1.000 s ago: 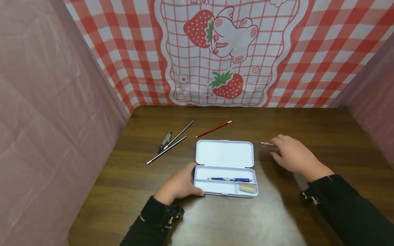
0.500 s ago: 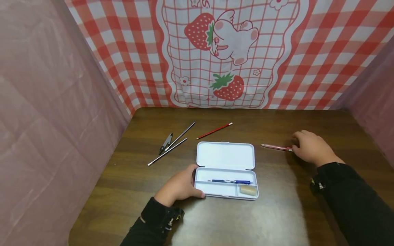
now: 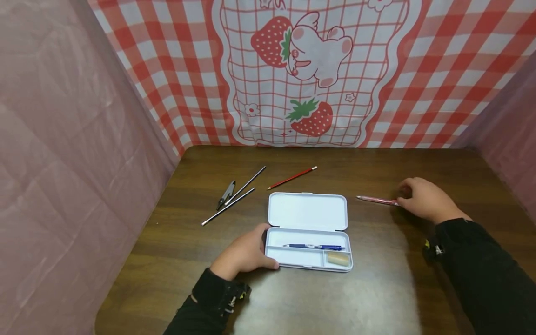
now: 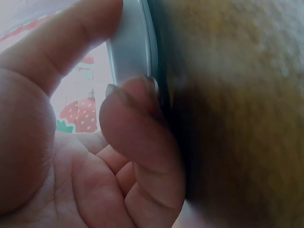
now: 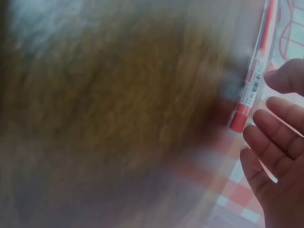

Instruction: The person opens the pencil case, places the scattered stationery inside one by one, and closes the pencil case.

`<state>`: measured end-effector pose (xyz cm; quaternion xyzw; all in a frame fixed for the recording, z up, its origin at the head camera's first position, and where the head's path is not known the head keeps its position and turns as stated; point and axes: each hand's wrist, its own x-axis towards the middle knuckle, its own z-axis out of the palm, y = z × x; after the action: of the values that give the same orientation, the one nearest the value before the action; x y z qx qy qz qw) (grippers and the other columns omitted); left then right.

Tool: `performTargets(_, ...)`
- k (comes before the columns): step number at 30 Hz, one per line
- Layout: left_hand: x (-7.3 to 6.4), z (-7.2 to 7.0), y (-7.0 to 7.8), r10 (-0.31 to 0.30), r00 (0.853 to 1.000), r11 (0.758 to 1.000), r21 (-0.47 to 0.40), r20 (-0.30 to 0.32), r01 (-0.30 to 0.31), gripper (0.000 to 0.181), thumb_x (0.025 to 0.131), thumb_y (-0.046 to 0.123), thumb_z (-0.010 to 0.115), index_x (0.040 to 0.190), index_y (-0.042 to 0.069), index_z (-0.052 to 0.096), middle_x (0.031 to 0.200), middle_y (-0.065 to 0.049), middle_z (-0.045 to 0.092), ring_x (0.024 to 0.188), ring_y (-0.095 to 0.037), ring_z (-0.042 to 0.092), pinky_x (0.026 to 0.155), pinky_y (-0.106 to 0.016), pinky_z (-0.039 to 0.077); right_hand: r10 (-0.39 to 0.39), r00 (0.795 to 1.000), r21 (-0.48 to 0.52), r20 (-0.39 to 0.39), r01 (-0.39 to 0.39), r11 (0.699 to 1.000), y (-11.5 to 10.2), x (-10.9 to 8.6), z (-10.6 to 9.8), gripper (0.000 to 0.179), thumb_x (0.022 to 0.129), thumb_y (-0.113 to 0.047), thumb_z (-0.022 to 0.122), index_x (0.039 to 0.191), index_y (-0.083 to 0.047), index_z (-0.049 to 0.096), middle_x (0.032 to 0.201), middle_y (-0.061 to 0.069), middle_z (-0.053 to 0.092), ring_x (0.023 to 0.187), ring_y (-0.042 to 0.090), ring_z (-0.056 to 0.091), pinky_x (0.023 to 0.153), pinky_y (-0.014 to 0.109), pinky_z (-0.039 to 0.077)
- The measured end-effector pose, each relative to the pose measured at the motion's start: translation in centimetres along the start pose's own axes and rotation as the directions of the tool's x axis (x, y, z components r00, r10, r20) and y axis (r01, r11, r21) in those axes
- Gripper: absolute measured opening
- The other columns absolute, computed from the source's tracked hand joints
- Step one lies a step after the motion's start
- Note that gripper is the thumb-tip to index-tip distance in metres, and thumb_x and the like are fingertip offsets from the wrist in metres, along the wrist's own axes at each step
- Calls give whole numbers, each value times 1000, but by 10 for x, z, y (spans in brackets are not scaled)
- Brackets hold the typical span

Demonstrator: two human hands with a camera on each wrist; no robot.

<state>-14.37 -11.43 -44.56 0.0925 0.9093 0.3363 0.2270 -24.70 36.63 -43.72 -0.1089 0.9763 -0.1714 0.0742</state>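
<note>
A white pencil case [image 3: 307, 211] lies flat with its lid folded back. My left hand [image 3: 244, 251] grips its left end, thumb at the front edge and fingers at the back. In the left wrist view the case's side wall [image 4: 129, 47] sits between thumb and curled fingers. Inside the case are a blue pen [image 3: 314, 247] and a tan eraser [image 3: 338, 258] in the small front-right compartment. My right hand [image 3: 427, 200] is at the right end of a red pen [image 3: 376, 200] on the table. Its fingers are loose around nothing, thumb close beside the pen's labelled barrel [image 5: 253, 83].
A compass [image 3: 226, 194] and two thin silver-grey pencils [image 3: 251, 180] lie together at the left. Behind the case lies a red pencil [image 3: 292, 177] with a white end. A checked strawberry cloth [image 3: 188, 70] hangs along the wooden table's [image 3: 418, 163] back edge.
My right hand has moved right, from over the red pen to its right end, uncovering most of it. The left hand keeps its grip on the case.
</note>
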Motion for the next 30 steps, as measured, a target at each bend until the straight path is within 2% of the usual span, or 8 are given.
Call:
performTargets(5, 1, 0, 0, 3, 1000, 1000, 4, 1, -3, 94, 75, 34, 94, 150, 10, 43, 143, -14, 56, 116, -26, 56, 106, -53, 42, -3, 1000, 40, 17, 3, 999, -2, 3, 2, 47, 94, -21, 71, 126, 12, 58, 113, 29, 62, 102, 43, 60, 84, 63, 48)
performTargets(9, 0, 0, 0, 13, 1000, 1000, 10, 0, -13, 94, 74, 33, 95, 149, 9, 43, 142, -14, 57, 116, -26, 56, 106, -53, 42, -26, 999, 81, 26, 23, 996, -4, 3, 5, 40, 93, -22, 73, 117, 7, 62, 103, 19, 64, 90, 33, 59, 78, 53, 50)
performTargets(15, 0, 0, 1, 7, 1000, 1000, 5, 2, -7, 95, 74, 33, 95, 150, 9, 43, 144, -15, 55, 119, -28, 56, 107, -54, 41, -49, 998, 103, 31, 45, 994, -5, 4, 12, 20, 89, -15, 74, 101, -1, 65, 86, 6, 59, 74, 23, 51, 65, 39, 42)
performTargets(22, 0, 0, 0, 5, 1000, 1000, 3, 1, -5, 95, 74, 34, 95, 150, 10, 42, 144, -15, 56, 118, -27, 56, 107, -54, 41, -15, 998, 83, 61, 10, 997, -4, 7, 15, 12, 87, -11, 69, 91, -6, 59, 78, 5, 54, 67, 23, 48, 62, 37, 38)
performTargets(30, 0, 0, -1, 16, 1000, 1000, 2, -4, -16, 95, 74, 34, 95, 150, 10, 42, 142, -15, 56, 116, -26, 56, 106, -53, 42, -8, 999, 62, 53, 5, 998, -6, 8, 16, 10, 90, -9, 66, 91, -5, 57, 80, 6, 54, 70, 24, 49, 63, 39, 39)
